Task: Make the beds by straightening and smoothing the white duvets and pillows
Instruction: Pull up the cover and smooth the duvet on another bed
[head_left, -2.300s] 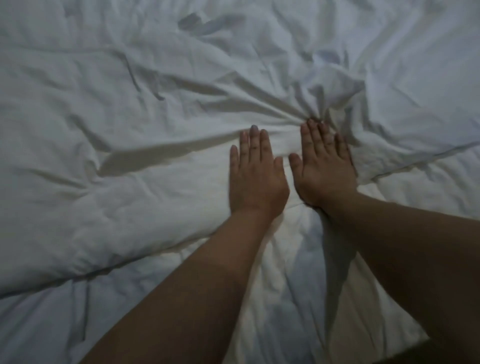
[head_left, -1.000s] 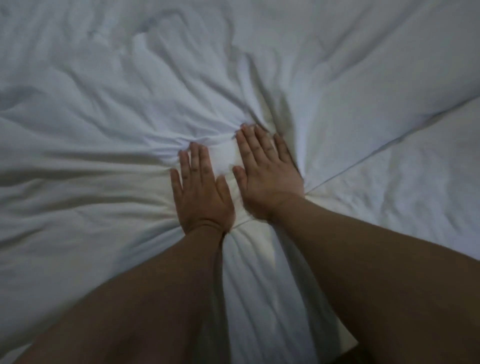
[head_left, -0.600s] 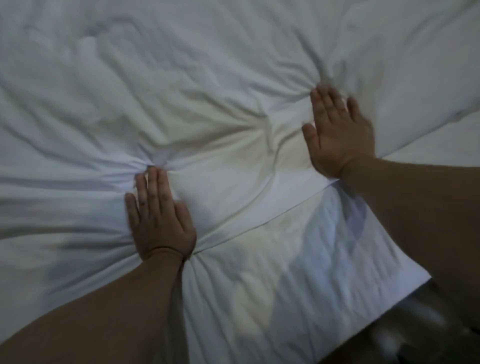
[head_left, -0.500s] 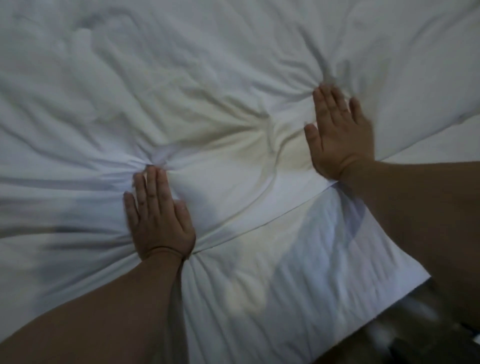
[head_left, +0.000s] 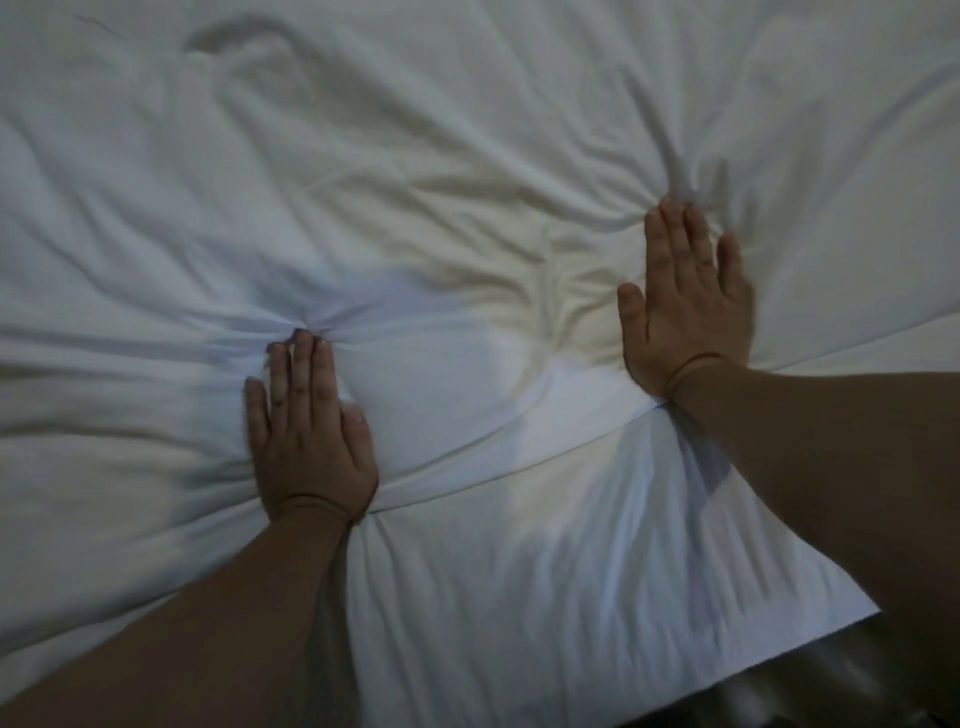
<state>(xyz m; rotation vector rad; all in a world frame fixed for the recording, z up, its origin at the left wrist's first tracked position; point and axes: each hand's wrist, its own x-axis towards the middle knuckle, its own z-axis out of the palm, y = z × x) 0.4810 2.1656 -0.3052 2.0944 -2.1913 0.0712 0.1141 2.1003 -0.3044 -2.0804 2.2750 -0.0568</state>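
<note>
A white duvet (head_left: 415, 156) fills nearly the whole view, creased in folds that fan out from my two palms. My left hand (head_left: 309, 431) lies flat on it at centre left, fingers straight and together, pressing the cloth into a bunch at the fingertips. My right hand (head_left: 685, 306) presses flat at the upper right, fingers straight and slightly spread. A seam or folded edge (head_left: 519, 467) runs diagonally between the two wrists. No pillow shows.
The duvet's near edge (head_left: 779, 644) ends at the lower right, with a dark gap of floor or bed side (head_left: 831, 701) beyond it. My forearms cross the lower part of the view.
My hands, side by side a second ago, have slid apart across the duvet: the left toward the left, the right toward the upper right. In the last half second they barely moved.
</note>
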